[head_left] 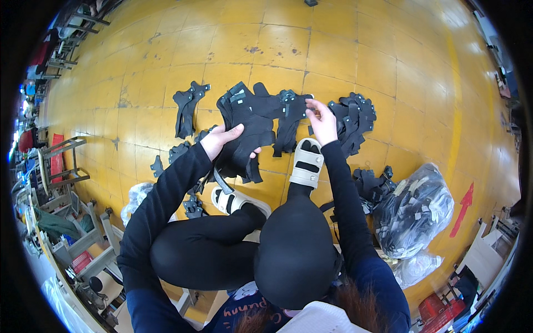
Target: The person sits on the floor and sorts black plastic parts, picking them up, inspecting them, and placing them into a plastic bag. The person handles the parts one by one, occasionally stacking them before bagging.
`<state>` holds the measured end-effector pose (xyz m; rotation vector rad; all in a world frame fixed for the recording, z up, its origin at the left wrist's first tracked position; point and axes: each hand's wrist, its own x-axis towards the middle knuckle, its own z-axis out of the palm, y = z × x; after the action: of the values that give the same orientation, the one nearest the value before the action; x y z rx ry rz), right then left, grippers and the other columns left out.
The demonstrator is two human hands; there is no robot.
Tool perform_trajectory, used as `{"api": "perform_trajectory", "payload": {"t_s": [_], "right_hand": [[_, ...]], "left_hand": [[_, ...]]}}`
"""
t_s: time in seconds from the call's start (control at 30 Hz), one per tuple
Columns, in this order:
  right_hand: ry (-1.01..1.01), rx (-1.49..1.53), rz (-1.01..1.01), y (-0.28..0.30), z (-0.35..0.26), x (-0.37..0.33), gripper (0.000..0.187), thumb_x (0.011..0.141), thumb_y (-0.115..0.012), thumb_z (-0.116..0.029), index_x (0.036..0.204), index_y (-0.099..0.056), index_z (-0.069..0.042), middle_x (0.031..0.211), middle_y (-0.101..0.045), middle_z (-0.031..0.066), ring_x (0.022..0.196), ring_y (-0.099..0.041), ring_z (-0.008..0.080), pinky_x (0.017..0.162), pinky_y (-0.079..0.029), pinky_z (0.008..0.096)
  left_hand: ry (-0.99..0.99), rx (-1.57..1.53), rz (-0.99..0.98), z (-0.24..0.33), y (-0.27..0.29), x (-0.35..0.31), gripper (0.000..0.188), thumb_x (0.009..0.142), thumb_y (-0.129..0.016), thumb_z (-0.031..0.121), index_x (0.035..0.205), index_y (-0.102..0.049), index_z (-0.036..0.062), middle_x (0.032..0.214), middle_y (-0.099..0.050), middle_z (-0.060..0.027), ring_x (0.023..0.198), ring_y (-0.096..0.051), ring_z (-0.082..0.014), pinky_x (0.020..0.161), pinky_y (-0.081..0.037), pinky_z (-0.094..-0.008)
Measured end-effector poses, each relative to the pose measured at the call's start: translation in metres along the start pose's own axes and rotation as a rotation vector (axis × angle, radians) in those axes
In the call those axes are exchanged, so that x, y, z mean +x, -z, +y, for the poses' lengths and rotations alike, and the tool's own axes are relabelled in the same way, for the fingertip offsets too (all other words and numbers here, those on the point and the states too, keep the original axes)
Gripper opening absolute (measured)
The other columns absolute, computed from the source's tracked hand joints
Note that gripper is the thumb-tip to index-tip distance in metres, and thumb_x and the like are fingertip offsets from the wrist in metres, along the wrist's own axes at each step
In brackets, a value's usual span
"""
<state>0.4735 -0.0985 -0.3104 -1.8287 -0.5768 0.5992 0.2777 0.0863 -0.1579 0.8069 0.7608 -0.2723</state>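
My left hand point(221, 140) is closed around a bundle of black, lobed fabric pieces point(248, 122) raised over the floor; the thumb lies on top and fingertips show at the far side. A grey strap point(223, 182) hangs below it. Beside the bundle, to the right, is another black fabric piece point(287, 123) with small pale tabs and a dangling strip. My right hand point(323, 121) is at that piece's right end, thumb and forefinger apart; I cannot tell whether they touch it. A pile of similar black pieces point(351, 121) lies just right of this hand.
More black pieces point(189, 110) lie on the yellow tiled floor point(222, 44) at the left. By my right forearm sit a black bundle point(371, 186) and a clear plastic bag point(413, 213) of dark pieces. My sandalled feet point(306, 164) are close below the pieces. A wooden frame point(65, 161) stands left.
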Motion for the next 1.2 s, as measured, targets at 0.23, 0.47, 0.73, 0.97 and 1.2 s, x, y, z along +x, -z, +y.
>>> {"api": "perform_trajectory", "payload": {"t_s": [0.23,0.47,0.73,0.97,1.2], "right_hand": [[0.377,0.062,-0.111,-0.004,-0.114,-0.04,0.016,0.077,-0.068,-0.005,0.093,-0.066,-0.002,0.085,-0.064,0.0063,0.081,-0.059,0.0169,0.074,-0.046,0.027],[0.425,0.008,-0.054,-0.017,-0.117,-0.052,0.017,0.069,-0.073,-0.008,0.082,-0.062,-0.006,0.083,-0.058,0.0044,0.084,-0.054,0.0224,0.075,-0.044,0.0323],[0.338,0.227,-0.139,-0.018,-0.105,-0.07,0.014,0.072,-0.069,0.001,0.082,-0.06,-0.004,0.081,-0.064,0.0059,0.078,-0.061,0.0217,0.074,-0.048,0.0302],[0.226,0.138,-0.568,-0.019,-0.09,-0.084,0.011,0.08,-0.059,-0.005,0.091,-0.06,-0.003,0.084,-0.064,0.0088,0.076,-0.062,0.0219,0.069,-0.048,0.0313],[0.146,-0.126,-1.088,-0.022,-0.061,-0.11,0.017,0.081,-0.058,-0.011,0.096,-0.062,-0.005,0.091,-0.067,0.0111,0.089,-0.063,0.0279,0.08,-0.049,0.035]], "left_hand": [[0.018,0.079,-0.076,-0.005,-0.002,0.003,0.037,0.097,-0.045,0.024,0.12,-0.045,-0.005,0.104,-0.062,-0.0205,0.088,-0.064,-0.0281,0.078,-0.053,-0.0352],[0.074,0.057,-0.109,-0.006,-0.009,0.003,0.041,0.098,-0.04,0.033,0.12,-0.046,-0.0015,0.102,-0.062,-0.0178,0.088,-0.064,-0.0241,0.08,-0.052,-0.0317],[-0.038,0.242,0.037,-0.011,-0.006,0.002,0.055,0.081,-0.071,0.024,0.124,-0.046,0.0,0.112,-0.06,-0.0086,0.097,-0.059,-0.0167,0.09,-0.045,-0.0299],[-0.165,1.213,0.034,-0.023,0.037,0.006,0.067,0.073,-0.076,0.02,0.129,-0.043,0.0014,0.113,-0.06,-0.0157,0.105,-0.057,-0.022,0.092,-0.043,-0.0304],[-0.21,0.712,0.451,-0.029,0.099,-0.022,0.039,0.088,-0.061,0.028,0.114,-0.05,0.0011,0.088,-0.065,-0.0123,0.069,-0.062,-0.017,0.066,-0.05,-0.0284]]}}
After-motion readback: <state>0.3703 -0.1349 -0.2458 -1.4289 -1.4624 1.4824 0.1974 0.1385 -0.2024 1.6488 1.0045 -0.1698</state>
